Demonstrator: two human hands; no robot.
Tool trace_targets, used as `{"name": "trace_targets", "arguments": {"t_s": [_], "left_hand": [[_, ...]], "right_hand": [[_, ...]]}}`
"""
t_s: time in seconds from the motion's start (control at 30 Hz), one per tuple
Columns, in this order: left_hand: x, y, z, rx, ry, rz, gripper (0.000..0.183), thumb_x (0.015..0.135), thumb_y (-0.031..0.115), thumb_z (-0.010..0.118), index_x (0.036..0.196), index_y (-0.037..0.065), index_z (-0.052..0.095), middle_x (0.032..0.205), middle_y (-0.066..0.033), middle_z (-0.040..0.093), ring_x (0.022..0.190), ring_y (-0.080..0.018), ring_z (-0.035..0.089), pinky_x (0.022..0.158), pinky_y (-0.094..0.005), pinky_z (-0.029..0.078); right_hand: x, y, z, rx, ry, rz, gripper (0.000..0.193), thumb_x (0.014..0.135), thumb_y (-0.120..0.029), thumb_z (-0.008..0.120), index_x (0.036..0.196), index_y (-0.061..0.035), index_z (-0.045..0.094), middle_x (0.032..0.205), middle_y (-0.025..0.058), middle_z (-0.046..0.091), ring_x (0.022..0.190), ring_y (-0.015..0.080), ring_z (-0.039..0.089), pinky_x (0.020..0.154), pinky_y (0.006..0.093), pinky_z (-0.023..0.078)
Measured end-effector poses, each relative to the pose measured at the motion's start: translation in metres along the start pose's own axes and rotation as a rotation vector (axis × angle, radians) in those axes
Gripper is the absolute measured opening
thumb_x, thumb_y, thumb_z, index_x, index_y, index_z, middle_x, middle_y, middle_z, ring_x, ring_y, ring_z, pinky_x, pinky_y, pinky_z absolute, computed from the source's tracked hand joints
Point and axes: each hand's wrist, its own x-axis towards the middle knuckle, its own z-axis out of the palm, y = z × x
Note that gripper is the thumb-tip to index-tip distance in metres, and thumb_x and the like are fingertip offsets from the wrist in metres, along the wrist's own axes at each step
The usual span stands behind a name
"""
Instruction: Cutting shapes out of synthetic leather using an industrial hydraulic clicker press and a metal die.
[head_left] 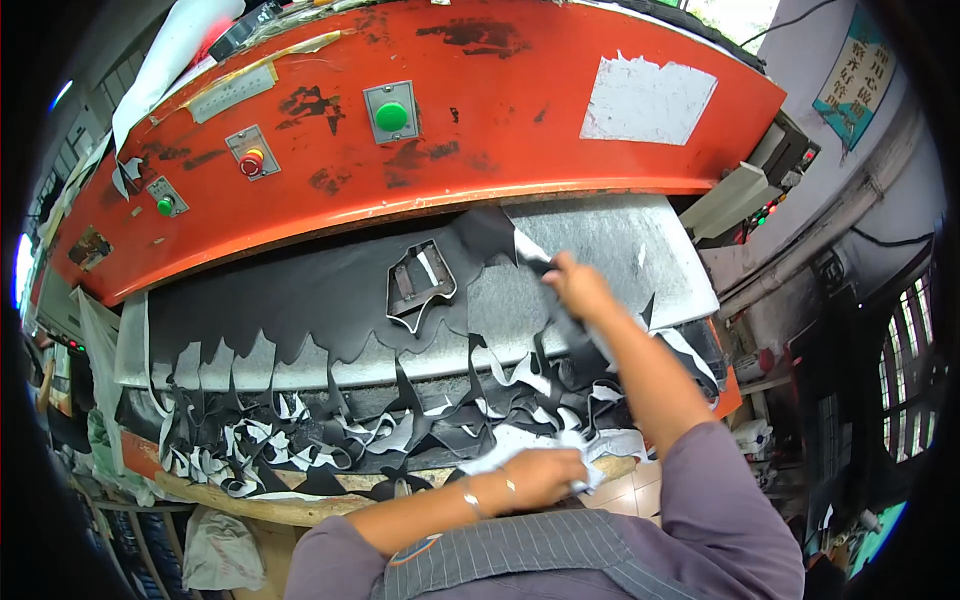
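Right hand [584, 290], black sheet [310, 292] leftward

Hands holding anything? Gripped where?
Right hand: black scrap, pinched near its upper end, though blurred. Left hand: bunched white scraps; the exact grip is hidden.

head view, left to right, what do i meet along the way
Small green button → red button → metal frame → right hand → hanging blue-green banner.
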Motion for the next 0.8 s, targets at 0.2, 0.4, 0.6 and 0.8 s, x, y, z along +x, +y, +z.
{"name": "trace_targets", "arguments": {"t_s": [0.2, 0.4, 0.6, 0.8], "left_hand": [[-0.089, -0.022, -0.112, -0.101, 0.595, -0.545, 0.059, 0.066, 0.020, 0.085, 0.119, 0.008, 0.060, 0.111, -0.0091, 0.060, 0.084, -0.0151, 0.060, 0.076, -0.0276, 0.050], [-0.080, -0.097, -0.112, 0.500, 1.169, -0.795, 0.082, 0.069, 0.035, 0.079, 0.133, -0.003, 0.044, 0.134, -0.0193, 0.050, 0.126, -0.0302, 0.047, 0.108, -0.0477, 0.025], [-0.075, -0.113, -0.117, 0.579, 1.149, -0.749, 0.074, 0.072, 0.038, 0.076, 0.129, -0.002, 0.050, 0.125, -0.0199, 0.058, 0.127, -0.0283, 0.047, 0.112, -0.0485, 0.018], [-0.086, -0.110, -0.123, 0.600, 1.014, -0.621, 0.074, 0.073, 0.038, 0.076, 0.129, -0.002, 0.049, 0.116, -0.0205, 0.063, 0.125, -0.0289, 0.048, 0.111, -0.0468, 0.024]], "right_hand": [[0.039, 0.065, -0.068, -0.220, 0.732, -0.048, 0.035, 0.080, -0.025, 0.069, 0.107, -0.0058, 0.059, 0.093, 0.0155, 0.063, 0.087, 0.0360, 0.059, 0.072, 0.0461, 0.046], [-0.022, -0.091, 0.008, 0.302, -0.123, -0.479, 0.066, 0.079, -0.031, 0.070, 0.136, -0.0090, 0.046, 0.127, 0.0165, 0.057, 0.120, 0.0330, 0.052, 0.105, 0.0455, 0.032], [-0.038, -0.099, 0.067, 0.325, 0.144, -0.497, 0.055, 0.085, -0.019, 0.062, 0.134, -0.0007, 0.044, 0.127, 0.0165, 0.057, 0.119, 0.0261, 0.053, 0.103, 0.0473, 0.030], [-0.061, -0.106, 0.072, 0.275, 0.255, -0.419, 0.047, 0.087, -0.015, 0.059, 0.129, 0.0043, 0.048, 0.118, 0.0181, 0.063, 0.113, 0.0258, 0.057, 0.098, 0.0427, 0.037]]}}
